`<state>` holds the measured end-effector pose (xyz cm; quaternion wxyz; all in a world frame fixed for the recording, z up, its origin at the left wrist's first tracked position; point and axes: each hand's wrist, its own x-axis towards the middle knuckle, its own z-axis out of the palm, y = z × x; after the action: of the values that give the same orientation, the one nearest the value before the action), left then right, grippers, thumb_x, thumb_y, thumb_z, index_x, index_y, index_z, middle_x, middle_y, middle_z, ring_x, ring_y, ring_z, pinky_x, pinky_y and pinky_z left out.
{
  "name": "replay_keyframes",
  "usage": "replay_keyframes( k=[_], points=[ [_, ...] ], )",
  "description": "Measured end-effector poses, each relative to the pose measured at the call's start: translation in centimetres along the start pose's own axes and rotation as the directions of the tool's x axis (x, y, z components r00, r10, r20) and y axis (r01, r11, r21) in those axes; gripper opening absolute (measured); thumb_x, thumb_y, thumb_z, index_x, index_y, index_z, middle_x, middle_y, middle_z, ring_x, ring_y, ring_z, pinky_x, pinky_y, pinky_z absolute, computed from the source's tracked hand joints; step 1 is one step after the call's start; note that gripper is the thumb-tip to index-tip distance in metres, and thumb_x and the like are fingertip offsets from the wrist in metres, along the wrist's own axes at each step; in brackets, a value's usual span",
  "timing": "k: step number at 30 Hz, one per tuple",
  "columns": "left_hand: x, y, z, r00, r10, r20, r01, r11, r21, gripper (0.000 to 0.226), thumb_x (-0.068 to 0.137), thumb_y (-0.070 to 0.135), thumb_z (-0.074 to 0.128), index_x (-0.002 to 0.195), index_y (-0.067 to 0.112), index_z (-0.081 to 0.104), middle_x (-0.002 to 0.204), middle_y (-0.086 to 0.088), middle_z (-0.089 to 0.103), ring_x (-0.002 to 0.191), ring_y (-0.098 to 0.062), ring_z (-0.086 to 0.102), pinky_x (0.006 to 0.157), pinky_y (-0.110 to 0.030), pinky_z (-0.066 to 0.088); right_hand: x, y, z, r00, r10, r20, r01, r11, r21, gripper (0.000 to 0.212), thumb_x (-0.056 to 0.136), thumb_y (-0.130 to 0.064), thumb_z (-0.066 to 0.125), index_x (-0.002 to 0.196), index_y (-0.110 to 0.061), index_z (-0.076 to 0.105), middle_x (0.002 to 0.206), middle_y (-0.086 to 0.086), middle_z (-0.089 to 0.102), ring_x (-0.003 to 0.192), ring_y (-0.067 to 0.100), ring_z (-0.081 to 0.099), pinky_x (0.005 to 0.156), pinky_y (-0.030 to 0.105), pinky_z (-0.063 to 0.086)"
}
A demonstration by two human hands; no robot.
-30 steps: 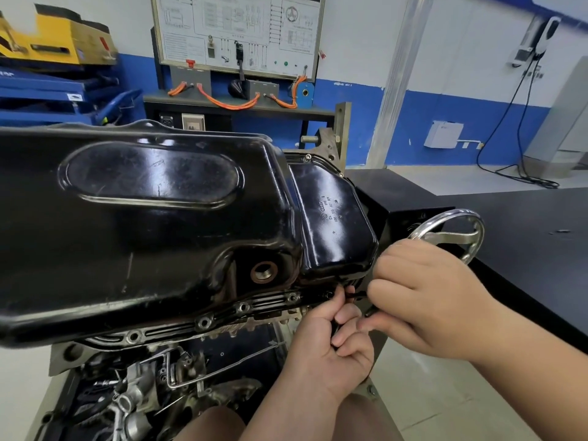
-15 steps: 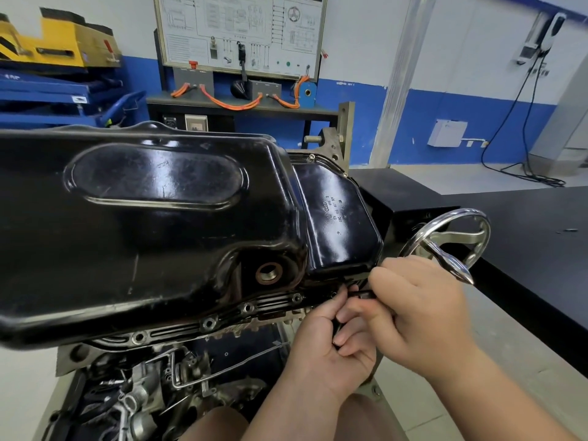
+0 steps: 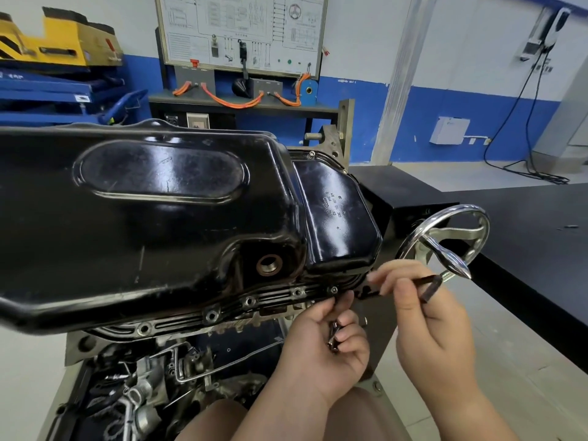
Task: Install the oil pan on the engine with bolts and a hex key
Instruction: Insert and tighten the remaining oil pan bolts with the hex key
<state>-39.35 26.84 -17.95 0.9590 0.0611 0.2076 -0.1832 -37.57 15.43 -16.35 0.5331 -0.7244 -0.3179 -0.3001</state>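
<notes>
- We see the oil pan (image 3: 159,218), black, sitting on the upturned engine (image 3: 143,377), its closed bottom facing up and toward us.
- Pan's long axis runs left to right across the view: deep part on the left, shallower stepped part on the right.
- Open threaded drain hole (image 3: 269,264) is in the near wall, facing us.
- Near flange (image 3: 178,320) of the pan runs along its lower edge and rises toward the right. We count five flange bolts (image 3: 248,302) seated in a row along it.
- Left hand (image 3: 321,348): palm up just below the right end of the flange. Its grip is curled round a few loose bolts (image 3: 334,335), and the thumb and forefinger reach up to the flange under the rightmost seated bolt.
- Right hand (image 3: 426,316): grip pinched on the hex key (image 3: 426,284), thumb and fingers round the long arm.
- Hex key is L-shaped. The long arm lies about level and points left at the pan's right near corner; the bend is at the right end, and the short leg hangs down and slightly left.
- Key tip is hidden behind the fingers, so we cannot tell if it sits in a bolt head.
- Chrome handwheel (image 3: 445,237) is just behind the right hand, close to the key's bend.
- Black bench (image 3: 525,233) is on the right.
</notes>
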Motion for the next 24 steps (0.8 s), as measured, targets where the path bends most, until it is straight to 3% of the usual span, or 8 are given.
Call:
replay_keyframes(
  k=[3, 5, 7, 9, 12, 17, 20, 24],
  points=[
    [-0.2, 0.2, -0.2, 0.995, 0.057, -0.078, -0.055, 0.998, 0.033, 0.028, 0.086, 0.017, 0.046, 0.071, -0.001, 0.061, 0.052, -0.005, 0.041, 0.036, -0.012, 0.034, 0.033, -0.015, 0.03, -0.1, -0.8, -0.2, 0.982, 0.039, 0.188, -0.013, 0.991, -0.137, 0.019, 0.094, -0.031, 0.043, 0.079, -0.03, 0.055, 0.074, -0.014, 0.058, 0.072, 0.003, 0.058, 0.065, 0.011, 0.042],
    [-0.3, 0.3, -0.1, 0.991, 0.088, -0.104, -0.081, 0.994, 0.071, 0.033, 0.087, 0.015, 0.044, 0.063, 0.0, 0.06, 0.05, -0.008, 0.047, 0.036, -0.015, 0.04, 0.039, -0.019, 0.036, -0.7, -0.9, 0.0, 0.928, 0.108, 0.356, -0.01, 0.964, -0.267, 0.013, 0.088, -0.035, 0.054, 0.081, -0.029, 0.063, 0.075, -0.016, 0.061, 0.075, 0.001, 0.06, 0.068, 0.021, 0.05],
    [-0.5, 0.4, 0.1, 0.986, 0.11, -0.126, -0.097, 0.99, 0.103, 0.03, 0.09, 0.012, 0.044, 0.065, 0.003, 0.057, 0.048, -0.01, 0.051, 0.041, -0.017, 0.044, 0.047, -0.022, 0.038, -1.2, -1.3, 0.1, 0.867, 0.183, 0.463, 0.007, 0.925, -0.379, 0.023, 0.079, -0.048, 0.057, 0.088, -0.03, 0.069, 0.079, -0.015, 0.066, 0.078, 0.004, 0.062, 0.07, 0.03, 0.052],
    [-0.7, 0.4, 0.0, 0.983, 0.123, -0.139, -0.105, 0.986, 0.129, 0.027, 0.092, 0.01, 0.044, 0.069, 0.004, 0.055, 0.047, -0.01, 0.052, 0.044, -0.018, 0.047, 0.054, -0.023, 0.038, -1.4, -1.7, 0.3, 0.837, 0.219, 0.501, 0.03, 0.896, -0.443, 0.037, 0.073, -0.059, 0.046, 0.093, -0.035, 0.067, 0.083, -0.017, 0.067, 0.081, 0.004, 0.061, 0.071, 0.027, 0.051],
    [-1.0, 0.2, -0.5, 0.981, 0.137, -0.137, -0.114, 0.979, 0.167, 0.027, 0.094, 0.005, 0.042, 0.072, 0.002, 0.057, 0.049, -0.01, 0.056, 0.036, -0.019, 0.054, 0.043, -0.022, 0.048, -1.3, -2.1, 0.3, 0.787, 0.234, 0.57, 0.121, 0.848, -0.516, 0.037, 0.078, -0.059, 0.042, 0.104, -0.041, 0.061, 0.093, -0.017, 0.065, 0.09, 0.004, 0.059, 0.073, 0.025, 0.047],
    [-2.1, 0.2, -1.6, 0.989, 0.106, -0.106, -0.075, 0.961, 0.266, 0.027, 0.09, -0.005, 0.036, 0.076, -0.005, 0.059, 0.052, -0.016, 0.057, 0.036, -0.022, 0.057, 0.033, -0.017, 0.045, -1.2, -2.2, 0.5, 0.693, 0.271, 0.668, 0.237, 0.79, -0.566, 0.03, 0.086, -0.055, 0.046, 0.108, -0.038, 0.055, 0.102, -0.012, 0.062, 0.098, 0.007, 0.056, 0.076, 0.029, 0.045],
    [-2.8, 0.2, -2.7, 0.993, 0.079, -0.085, -0.042, 0.929, 0.368, 0.035, 0.085, -0.006, 0.037, 0.062, -0.01, 0.063, 0.054, -0.018, 0.059, 0.04, -0.023, 0.06, 0.038, -0.019, 0.048, -1.3, -2.4, 0.9, 0.656, 0.308, 0.689, 0.044, 0.896, -0.442, 0.029, 0.078, -0.054, 0.053, 0.102, -0.039, 0.057, 0.089, -0.013, 0.065, 0.087, 0.002, 0.057, 0.075, 0.028, 0.047],
    [-2.9, 0.3, -4.9, 0.982, 0.046, -0.181, 0.051, 0.867, 0.496, 0.036, 0.085, 0.005, 0.049, 0.054, 0.001, 0.067, 0.051, -0.009, 0.052, 0.035, -0.015, 0.045, 0.033, -0.012, 0.034, -2.2, -1.8, 1.3, 0.725, 0.39, 0.568, -0.343, 0.919, -0.194, 0.009, 0.076, -0.035, 0.061, 0.085, -0.034, 0.064, 0.073, -0.012, 0.068, 0.066, 0.002, 0.061, 0.067, 0.031, 0.053]
  ],
)
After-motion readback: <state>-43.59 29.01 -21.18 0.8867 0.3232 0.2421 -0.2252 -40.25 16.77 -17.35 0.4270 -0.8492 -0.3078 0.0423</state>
